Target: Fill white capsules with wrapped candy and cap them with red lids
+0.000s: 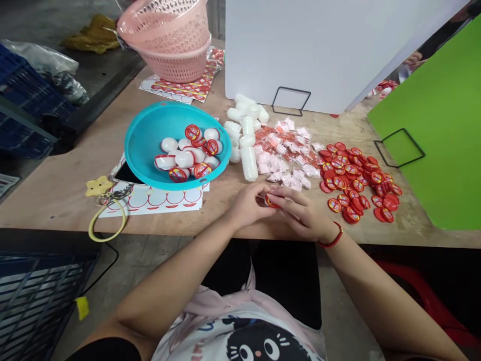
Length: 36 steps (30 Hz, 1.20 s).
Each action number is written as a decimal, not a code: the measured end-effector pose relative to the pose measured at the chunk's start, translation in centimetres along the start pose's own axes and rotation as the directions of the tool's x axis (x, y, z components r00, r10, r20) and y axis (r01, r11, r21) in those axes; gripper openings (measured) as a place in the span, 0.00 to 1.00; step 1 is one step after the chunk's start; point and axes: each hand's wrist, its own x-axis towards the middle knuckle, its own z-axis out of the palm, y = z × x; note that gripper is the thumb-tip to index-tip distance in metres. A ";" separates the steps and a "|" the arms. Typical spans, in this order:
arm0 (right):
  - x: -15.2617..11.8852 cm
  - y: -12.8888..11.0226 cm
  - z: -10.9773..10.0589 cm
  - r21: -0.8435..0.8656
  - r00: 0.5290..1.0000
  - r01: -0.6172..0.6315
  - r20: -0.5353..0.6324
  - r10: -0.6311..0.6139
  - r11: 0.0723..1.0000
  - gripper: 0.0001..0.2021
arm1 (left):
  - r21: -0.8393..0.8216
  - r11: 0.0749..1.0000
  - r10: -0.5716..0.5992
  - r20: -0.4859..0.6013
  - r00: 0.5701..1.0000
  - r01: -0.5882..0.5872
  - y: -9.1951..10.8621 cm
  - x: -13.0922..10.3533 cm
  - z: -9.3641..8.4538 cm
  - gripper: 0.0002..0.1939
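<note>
Near the table's front edge, my left hand (pixel 250 204) is closed around a small cup with a red printed lid (pixel 271 201); its lower part is mostly hidden by the fingers. My right hand (pixel 306 213) has its fingers pressed on that lid from the other side. Just beyond the hands lie small clear packets (pixel 287 150) with pink and white contents. Stacked white plastic cups (pixel 248 145) stand and lie to their left. A loose pile of red lids (pixel 355 175) with printed stickers spreads to the right. Several closed, red-lidded white cups (pixel 185 159) are in the turquoise basin (pixel 141 135).
Pink baskets (pixel 184 65) stand on sticker sheets at the back left. A phone (pixel 130 173) and a yellow key ring strap (pixel 108 225) lie left of the basin. White (pixel 289 50) and green panels (pixel 443 135) on black wire stands bound the back and right.
</note>
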 end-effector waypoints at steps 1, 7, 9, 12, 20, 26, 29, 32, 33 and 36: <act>0.0 0.0 0.0 -0.018 1.000 0.015 0.007 -0.015 1.000 0.30 | -0.031 0.999 -0.020 0.006 1.000 0.020 -0.1 0.0 0.0 0.11; 0.7 0.2 1.4 -0.135 0.990 0.076 -0.109 -0.091 0.988 0.26 | -0.208 0.976 -0.073 -0.016 0.997 0.068 -0.7 -0.1 -0.1 0.29; 0.7 0.2 1.8 -0.130 0.988 0.038 -0.147 -0.057 0.991 0.25 | -0.275 0.959 -0.067 0.003 0.998 0.066 -0.6 0.0 -0.1 0.31; 0.6 0.3 2.4 -0.040 0.967 -0.103 -0.238 0.090 0.994 0.22 | -0.371 0.927 -0.038 0.025 0.999 0.044 -0.2 0.2 -0.2 0.25; 0.7 0.5 5.4 0.340 0.830 -0.294 -0.372 0.415 0.893 0.21 | -0.621 0.760 -0.214 0.037 0.976 0.190 -0.2 0.6 -0.4 0.20; 1.3 -0.2 6.2 0.457 0.750 -0.380 -0.356 0.557 0.804 0.18 | -0.534 0.833 -0.208 -0.058 0.976 0.146 -0.1 0.7 -0.2 0.21; 1.7 -0.4 5.9 0.555 0.718 -0.378 -0.329 0.613 0.741 0.18 | -0.469 0.876 -0.188 -0.118 0.975 0.112 -0.1 0.7 0.0 0.23; 2.7 -0.3 4.9 0.596 0.670 -0.351 -0.380 0.638 0.723 0.18 | -0.518 0.845 -0.221 -0.117 0.968 0.130 -0.4 0.8 0.2 0.26; 3.3 -0.3 4.5 0.599 0.653 -0.327 -0.415 0.633 0.731 0.18 | -0.545 0.827 -0.244 -0.122 0.962 0.141 -0.5 0.8 0.2 0.27; 6.0 -0.5 3.3 0.639 0.634 -0.229 -0.474 0.611 0.734 0.20 | -0.574 0.803 -0.294 -0.148 0.944 0.160 -1.1 1.0 0.4 0.27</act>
